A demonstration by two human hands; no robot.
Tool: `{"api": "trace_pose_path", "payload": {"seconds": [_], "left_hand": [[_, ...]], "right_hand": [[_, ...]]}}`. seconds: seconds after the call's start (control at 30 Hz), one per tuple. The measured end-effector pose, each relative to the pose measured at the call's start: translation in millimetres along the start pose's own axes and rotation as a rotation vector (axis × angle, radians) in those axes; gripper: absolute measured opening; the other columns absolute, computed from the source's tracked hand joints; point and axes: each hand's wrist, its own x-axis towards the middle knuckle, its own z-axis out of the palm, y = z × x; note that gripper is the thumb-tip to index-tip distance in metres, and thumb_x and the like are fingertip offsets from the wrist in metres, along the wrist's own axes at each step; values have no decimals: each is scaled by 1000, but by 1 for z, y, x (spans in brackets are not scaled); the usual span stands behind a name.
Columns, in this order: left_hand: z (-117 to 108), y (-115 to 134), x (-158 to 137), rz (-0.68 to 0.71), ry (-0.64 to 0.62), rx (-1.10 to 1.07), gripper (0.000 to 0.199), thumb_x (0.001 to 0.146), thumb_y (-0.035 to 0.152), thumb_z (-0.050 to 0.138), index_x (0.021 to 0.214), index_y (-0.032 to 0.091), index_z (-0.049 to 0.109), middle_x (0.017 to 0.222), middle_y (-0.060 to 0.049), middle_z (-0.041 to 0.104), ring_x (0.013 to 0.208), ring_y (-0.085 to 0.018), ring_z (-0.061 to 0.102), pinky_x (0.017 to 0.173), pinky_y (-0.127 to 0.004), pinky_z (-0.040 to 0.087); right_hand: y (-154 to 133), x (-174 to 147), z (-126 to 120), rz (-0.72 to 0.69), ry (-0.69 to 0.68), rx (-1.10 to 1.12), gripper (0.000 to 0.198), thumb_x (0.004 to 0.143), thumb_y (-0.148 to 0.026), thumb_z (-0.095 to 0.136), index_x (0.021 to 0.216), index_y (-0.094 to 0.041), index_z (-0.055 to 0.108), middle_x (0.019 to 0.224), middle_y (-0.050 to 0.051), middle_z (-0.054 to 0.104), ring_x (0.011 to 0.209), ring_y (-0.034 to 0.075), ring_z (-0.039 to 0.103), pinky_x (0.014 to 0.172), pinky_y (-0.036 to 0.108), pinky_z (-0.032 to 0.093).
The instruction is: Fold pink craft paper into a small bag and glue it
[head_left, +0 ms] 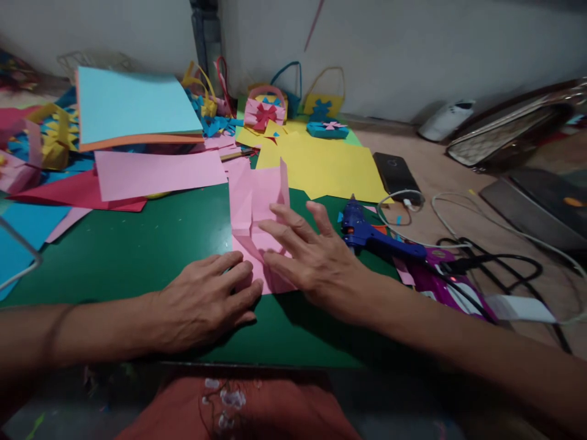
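While the right hand (316,263) is spreading its fingers over that creased pink paper (268,189) on the green tabletop (151,256), the left hand (206,299) is resting loosely curled at its near-left edge, can't tell if pinching.

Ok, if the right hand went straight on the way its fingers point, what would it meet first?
Likely the left-side flap of the folded pink paper under the right hand; beyond, roughly in line, the long pink sheet. Depth is unclear from one view.
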Motion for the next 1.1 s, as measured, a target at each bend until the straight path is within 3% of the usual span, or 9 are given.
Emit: {"api": "trace_pose_path", "payload": {"seconds": [0.13, 0.27, 0.6, 1.1], "left_hand": [[2, -1, 0, 19, 11, -8, 31, 90, 37, 40, 109, 15, 50, 101, -11, 52, 99, -27, 47, 76, -40, 48], [0, -2, 1, 20, 6, -23, 31, 90, 36, 40, 109, 14, 50, 99, -11, 52, 99, -27, 46, 76, -39, 48], [0, -1, 2, 25, 25, -14, 28, 90, 35, 40, 105, 14, 51, 98, -10, 53, 97, -27, 47, 74, -38, 48], [-2, 0, 2, 7, -42, -23, 32, 90, 36, 38, 114, 16, 48, 99, -11, 52, 97, -26, 46, 74, -38, 47]], "right_hand": [[9, 9, 10, 3, -115, 44, 15, 83, -12, 48, 81, -17, 62, 118, 11, 54, 126, 31, 30, 96, 62, 20], [16, 6, 11, 13, -70, 96, 15, 82, -10, 49, 79, -17, 61, 105, 8, 60, 121, 29, 37, 95, 60, 21], [28, -4, 5, -69, 29, 221, 27, 78, 1, 41, 78, -18, 61, 100, 4, 63, 117, 25, 42, 94, 52, 25], [23, -2, 7, -162, -28, 186, 24, 82, -6, 41, 75, -18, 61, 95, 7, 61, 113, 23, 42, 96, 50, 24]]}}
